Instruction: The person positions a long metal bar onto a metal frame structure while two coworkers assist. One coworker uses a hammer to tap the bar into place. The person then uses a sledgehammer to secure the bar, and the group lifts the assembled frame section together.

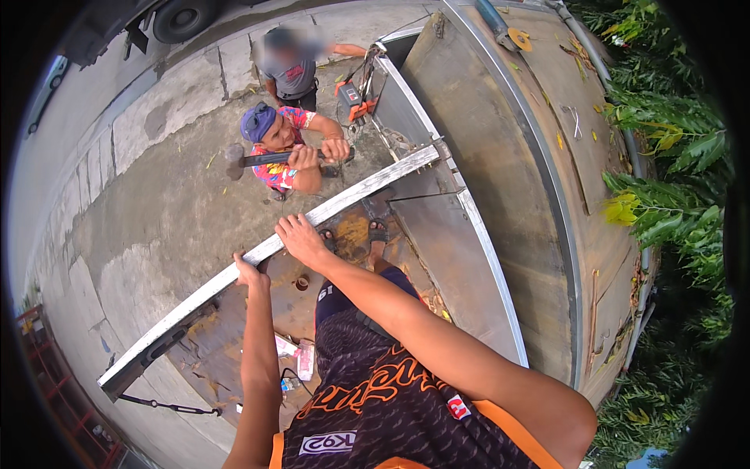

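A long tailgate-like metal panel with a worn white top edge (207, 286) crosses in front of me on a slant. My left hand (248, 271) is closed around this edge, thumb on the near side. Farther right, my right hand (300, 238) grips the same edge, its fingers laid over the top. Just beyond the panel, a co-worker in a purple cap and bright patterned shirt (293, 117) holds a sledgehammer (269, 159) with both hands, its head out to the left. The hammer is apart from the panel.
A second person in a grey shirt (295, 80) touches the far corner post. An orange and black machine (355, 102) hangs there. A metal side wall (461, 234) rises on my right; an angle grinder (500, 27) lies beyond. A brown cup-like thing (301, 282) sits near my feet.
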The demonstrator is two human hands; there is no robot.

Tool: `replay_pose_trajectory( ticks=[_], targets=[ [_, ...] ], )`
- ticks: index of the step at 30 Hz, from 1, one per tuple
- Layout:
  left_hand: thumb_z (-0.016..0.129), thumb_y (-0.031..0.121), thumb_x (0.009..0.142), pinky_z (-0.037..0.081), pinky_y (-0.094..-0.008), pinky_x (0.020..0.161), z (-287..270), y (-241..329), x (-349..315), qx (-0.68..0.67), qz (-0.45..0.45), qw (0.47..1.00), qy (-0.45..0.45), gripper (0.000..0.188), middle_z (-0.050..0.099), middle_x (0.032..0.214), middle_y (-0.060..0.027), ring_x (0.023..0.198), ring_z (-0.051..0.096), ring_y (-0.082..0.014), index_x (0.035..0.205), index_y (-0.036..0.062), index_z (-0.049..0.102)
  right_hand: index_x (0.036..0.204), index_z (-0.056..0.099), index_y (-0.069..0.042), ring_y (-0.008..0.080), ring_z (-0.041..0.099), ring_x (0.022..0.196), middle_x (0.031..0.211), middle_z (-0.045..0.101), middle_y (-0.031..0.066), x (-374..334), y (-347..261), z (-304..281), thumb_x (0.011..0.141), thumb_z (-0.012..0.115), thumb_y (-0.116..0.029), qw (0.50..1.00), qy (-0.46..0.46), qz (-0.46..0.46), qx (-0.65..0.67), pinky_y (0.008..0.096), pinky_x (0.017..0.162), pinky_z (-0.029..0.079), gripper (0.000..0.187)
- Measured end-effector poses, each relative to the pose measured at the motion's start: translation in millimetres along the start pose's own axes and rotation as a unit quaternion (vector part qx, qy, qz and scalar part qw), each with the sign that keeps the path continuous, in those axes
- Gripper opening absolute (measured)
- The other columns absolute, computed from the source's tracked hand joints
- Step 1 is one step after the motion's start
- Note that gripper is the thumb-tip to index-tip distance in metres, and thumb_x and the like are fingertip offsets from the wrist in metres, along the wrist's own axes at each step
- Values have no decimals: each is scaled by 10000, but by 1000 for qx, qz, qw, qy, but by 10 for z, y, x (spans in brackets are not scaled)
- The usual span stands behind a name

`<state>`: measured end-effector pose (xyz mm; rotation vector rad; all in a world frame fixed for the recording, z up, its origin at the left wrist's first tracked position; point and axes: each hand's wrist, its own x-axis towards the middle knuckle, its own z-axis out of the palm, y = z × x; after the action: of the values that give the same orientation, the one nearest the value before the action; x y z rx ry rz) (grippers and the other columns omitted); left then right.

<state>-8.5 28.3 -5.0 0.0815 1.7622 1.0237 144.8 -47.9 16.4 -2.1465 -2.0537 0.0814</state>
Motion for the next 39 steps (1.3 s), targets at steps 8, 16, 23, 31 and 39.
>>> replay_pose_trajectory(
  ticks=[8,16,23,31,39],
  targets=[
    [766,284,806,661,-605,746,-14,-20,64,1,2,1000,-18,786,523,1259,-233,1003,669,-387,1303,28,213,1110,613,-92,235,557,1048,1052,582,59,30,-2,-19,940,564,-198,1000,-4,-5,-23,415,971,431,206],
    [715,344,887,640,-629,795,-5,-14,31,11,-5,999,-37,750,538,1274,-221,1067,658,-398,1354,-2,241,1086,606,-110,220,538,1064,1046,568,49,14,-15,9,943,571,-212,999,-18,14,-34,398,960,410,179],
    [740,318,862,650,-621,788,-18,-8,55,5,-7,999,-38,838,513,1283,-235,1056,655,-395,1386,18,159,1069,604,-113,221,539,1046,1037,565,48,17,-24,42,946,569,-215,999,6,11,-36,399,963,406,164],
    [770,289,819,656,-619,779,-28,-7,81,1,-5,999,-34,927,497,1286,-243,1040,653,-394,1406,43,97,1077,613,-119,218,542,1060,1039,575,44,25,-37,5,952,557,-211,999,-11,15,-30,397,962,403,165],
    [764,318,825,656,-599,781,-23,-39,71,0,-8,1000,-19,843,528,1287,-218,1051,651,-380,1386,23,208,1082,625,-120,216,541,1072,1050,585,39,47,-40,4,952,557,-220,999,-6,22,-32,393,968,403,178]
  ],
)
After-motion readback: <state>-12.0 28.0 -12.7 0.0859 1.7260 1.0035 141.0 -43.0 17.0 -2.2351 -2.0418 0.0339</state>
